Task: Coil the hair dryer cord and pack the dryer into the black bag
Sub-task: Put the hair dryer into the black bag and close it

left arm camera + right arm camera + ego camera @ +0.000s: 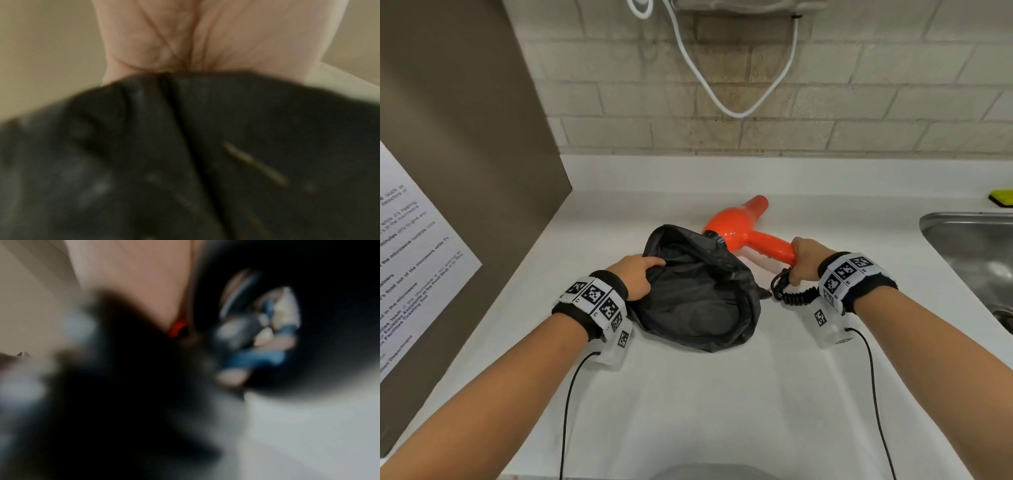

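Right hand [804,257] is wrapped round the handle end of the glossy orange plastic hair dryer [743,230], with the black coiled cord [791,291] bunched just under that fist. The left hand [635,275] pinches the near-left rim of the crumpled black fabric bag [702,291], holding its mouth open on the white countertop [722,394]. The dryer lies at the bag's far-right rim, handle axis running right-to-left toward the opening and its black rear end touching the edge, so the next move looks like a short leftward feed by the right hand.
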